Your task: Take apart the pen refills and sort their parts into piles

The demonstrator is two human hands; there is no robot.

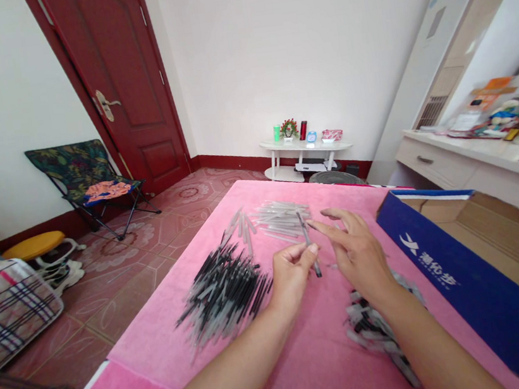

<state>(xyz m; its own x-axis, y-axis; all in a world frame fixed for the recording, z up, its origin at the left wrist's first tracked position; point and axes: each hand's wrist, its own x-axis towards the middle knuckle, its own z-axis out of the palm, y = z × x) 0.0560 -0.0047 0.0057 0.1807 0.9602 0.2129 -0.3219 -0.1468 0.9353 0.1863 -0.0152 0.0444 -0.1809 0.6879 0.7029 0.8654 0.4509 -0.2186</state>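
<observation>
My left hand (293, 271) pinches a slim pen (305, 233) with a dark tip and a dark lower end, held nearly upright over the pink cloth. Just right of it, my right hand (355, 246) is raised with its fingers apart and nothing seen between them. Left of my left hand lies a heap of thin black-tipped pen refills (229, 291). Behind the hands, translucent pen barrels (279, 217) lie in a loose row. Partly hidden under my right forearm is a pile of clear and black pen parts (372, 323).
A pink-covered table (163, 335) spans the foreground. On its right stands an open blue cardboard box (462, 282). Beyond are a white low shelf (303, 145), a white dresser (455, 156), a folding chair (87, 172) and a red door (124, 78).
</observation>
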